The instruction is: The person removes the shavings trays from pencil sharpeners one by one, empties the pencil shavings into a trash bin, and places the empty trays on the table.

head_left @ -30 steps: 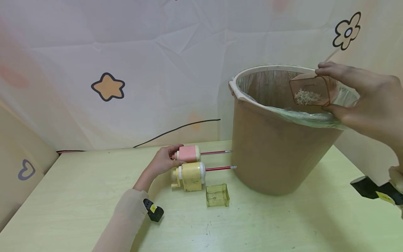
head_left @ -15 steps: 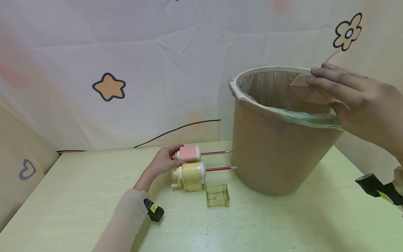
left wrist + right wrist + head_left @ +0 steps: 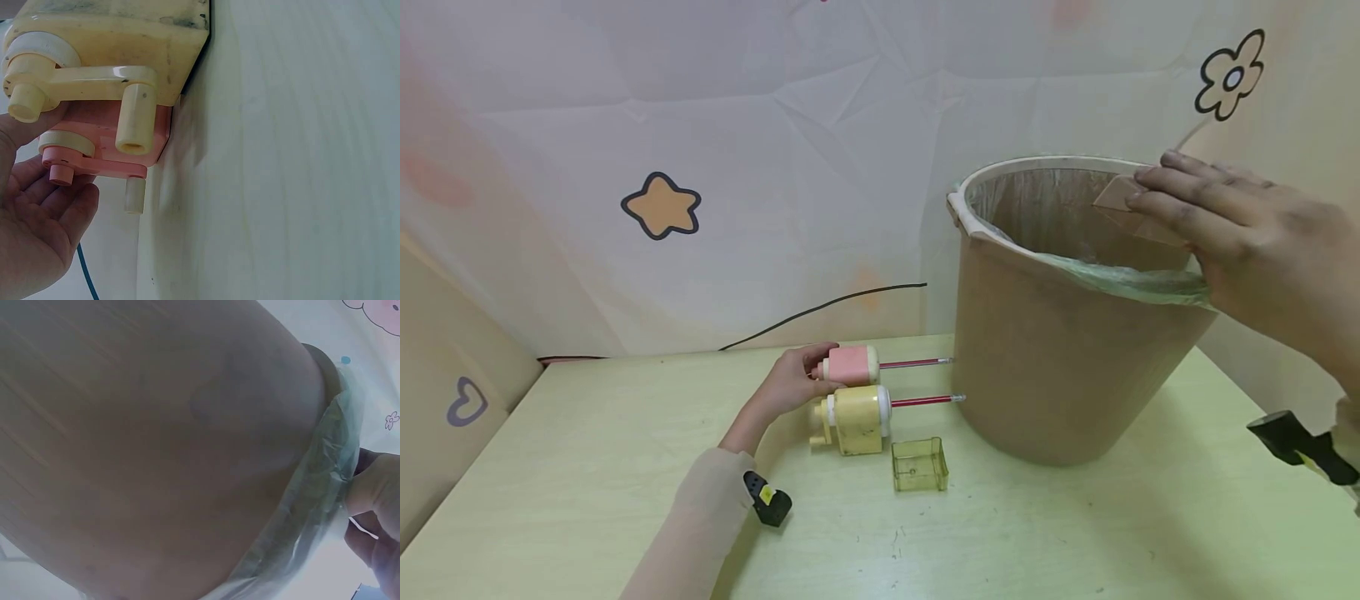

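My right hand (image 3: pixel 1270 225) pinches a clear pinkish shavings drawer (image 3: pixel 1117 195), tipped over inside the mouth of a brown trash bin (image 3: pixel 1060 358). Its inside and any shavings are hidden from view. At the table's back, my left hand (image 3: pixel 784 386) holds the crank end of a pink pencil sharpener (image 3: pixel 850 365), fingers on its far side and thumb on the near side. Close in front lies a yellow pencil sharpener (image 3: pixel 859 422), its crank (image 3: pixel 100 83) showing in the left wrist view. A red pencil (image 3: pixel 925 401) sticks out of each sharpener.
A clear yellow drawer (image 3: pixel 920 477) sits on the table (image 3: pixel 820 550) in front of the yellow sharpener. Dark specks dot the tabletop nearby. A greenish plastic liner (image 3: pixel 1120 279) folds over the bin's rim. Patterned sheeting (image 3: pixel 775 183) stands behind.
My right hand has turned over, tipping the drawer so that the pale shavings seen in it earlier no longer show. My left hand stays on the pink sharpener.
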Demonstrator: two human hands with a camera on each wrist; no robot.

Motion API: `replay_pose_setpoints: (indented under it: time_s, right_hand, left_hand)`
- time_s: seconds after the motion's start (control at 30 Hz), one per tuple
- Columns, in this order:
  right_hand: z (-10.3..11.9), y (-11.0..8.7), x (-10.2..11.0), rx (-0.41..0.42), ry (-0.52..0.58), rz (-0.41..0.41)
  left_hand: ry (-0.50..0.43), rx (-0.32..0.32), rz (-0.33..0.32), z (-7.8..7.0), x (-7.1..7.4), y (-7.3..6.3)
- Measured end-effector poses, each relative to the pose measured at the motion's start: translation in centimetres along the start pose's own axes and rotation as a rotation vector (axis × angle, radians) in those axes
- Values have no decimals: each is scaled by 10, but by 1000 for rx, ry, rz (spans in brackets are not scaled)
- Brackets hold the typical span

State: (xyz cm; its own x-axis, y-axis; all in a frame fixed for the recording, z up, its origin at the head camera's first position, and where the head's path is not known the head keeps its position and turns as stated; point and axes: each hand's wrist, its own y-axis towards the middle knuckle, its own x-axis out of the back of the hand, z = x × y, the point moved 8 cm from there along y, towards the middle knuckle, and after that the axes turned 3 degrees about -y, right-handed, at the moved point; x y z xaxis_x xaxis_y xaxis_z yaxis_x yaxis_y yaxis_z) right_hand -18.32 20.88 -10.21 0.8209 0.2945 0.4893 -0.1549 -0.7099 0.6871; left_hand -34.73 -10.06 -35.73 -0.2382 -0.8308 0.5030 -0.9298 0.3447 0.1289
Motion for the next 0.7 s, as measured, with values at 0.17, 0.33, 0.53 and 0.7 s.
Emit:
replay_pose_setpoints:
  time_s: [0.17, 0.33, 0.53, 0.7]
  right_hand:
    - [2, 2, 3, 1, -2, 4]
    - [3, 3, 6, -9, 1, -4]
    - [2, 2, 8, -56, -25, 15]
    - [1, -1, 12, -88, 10, -32]
  left_hand:
    - [-2, -3, 5, 0, 0, -1]
    - [3, -2, 6, 1, 0, 0]
    - [11, -3, 8, 1, 0, -1]
    - [9, -3, 7, 1, 0, -1]
